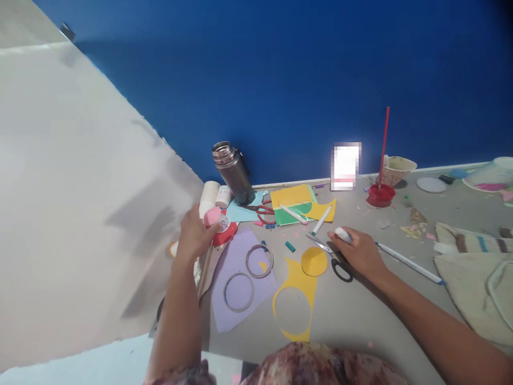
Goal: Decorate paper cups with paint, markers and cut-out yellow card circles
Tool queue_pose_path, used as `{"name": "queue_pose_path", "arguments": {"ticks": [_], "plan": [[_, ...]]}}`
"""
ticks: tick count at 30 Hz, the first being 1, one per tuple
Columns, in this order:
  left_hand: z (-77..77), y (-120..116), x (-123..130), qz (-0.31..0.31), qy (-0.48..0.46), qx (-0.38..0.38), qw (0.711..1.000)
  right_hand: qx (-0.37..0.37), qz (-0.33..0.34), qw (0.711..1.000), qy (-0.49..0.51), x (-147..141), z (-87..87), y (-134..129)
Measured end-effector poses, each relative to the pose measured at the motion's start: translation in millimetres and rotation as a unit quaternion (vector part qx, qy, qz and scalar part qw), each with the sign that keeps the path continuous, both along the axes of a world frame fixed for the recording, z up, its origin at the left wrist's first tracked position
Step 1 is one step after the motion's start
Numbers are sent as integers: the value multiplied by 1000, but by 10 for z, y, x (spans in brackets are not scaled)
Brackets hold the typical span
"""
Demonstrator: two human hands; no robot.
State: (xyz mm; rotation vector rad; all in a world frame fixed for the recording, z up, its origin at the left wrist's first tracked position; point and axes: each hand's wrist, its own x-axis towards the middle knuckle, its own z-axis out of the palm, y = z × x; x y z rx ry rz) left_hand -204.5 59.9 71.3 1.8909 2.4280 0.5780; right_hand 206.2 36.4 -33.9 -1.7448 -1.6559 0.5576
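Note:
My left hand (pixel 193 233) is at the table's left edge, thumb and fingers apart around a pink piece (pixel 211 216). The thumb reaches the white round lid (pixel 223 223) on a red item (pixel 227 235); some fingertips are hidden. My right hand (pixel 363 252) is closed on a white tube with a rounded end (pixel 343 235). Scissors (pixel 340 269) with black handles lie beside its fingers. To their left are a yellow paper circle (pixel 314 261) and yellow paper with a round hole (pixel 308 291). Two tape rings (pixel 239 309) rest on purple paper (pixel 224 267).
A dark open flask (pixel 236 176) stands near the blue wall, by white cups (pixel 209 193). Pliers (pixel 262 210) with red handles lie near coloured paper and markers (pixel 321 220). A red pot (pixel 381 195) holds a tall stick. Fabric (pixel 468 289) covers the right side.

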Motion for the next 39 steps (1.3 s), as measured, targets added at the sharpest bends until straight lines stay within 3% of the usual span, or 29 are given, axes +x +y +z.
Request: {"name": "queue_pose_path", "arguments": {"ticks": [2,5,9,15,20,27,30,32,35,39], "plan": [[2,155,-23,-21,10,-50,998,0,2,1000,-8,-2,-16,-5],[-37,298,-11,-4,24,-96,995,2,7,1000,-10,3,-37,-9],[-58,353,-52,28,26,-59,998,3,5,1000,-15,12,-67,-7],[35,289,-179,107,34,-7,994,-4,18,999,-46,11,-87,-4],[-8,213,-60,150,21,7,988,-4,27,998,-53,10,-76,-4],[-226,223,175,96,-49,-3,994,-24,27,998,-52,6,-53,-10],[-205,194,207,108,-60,8,992,-18,24,998,-53,3,-46,-9],[-139,123,237,102,-84,56,990,-12,25,998,-54,1,-35,-7],[-34,-32,347,49,-238,134,961,-14,26,998,-53,-5,-6,-4],[-5,-213,610,-45,-506,100,855,-21,20,999,-33,-15,41,-1]]}}
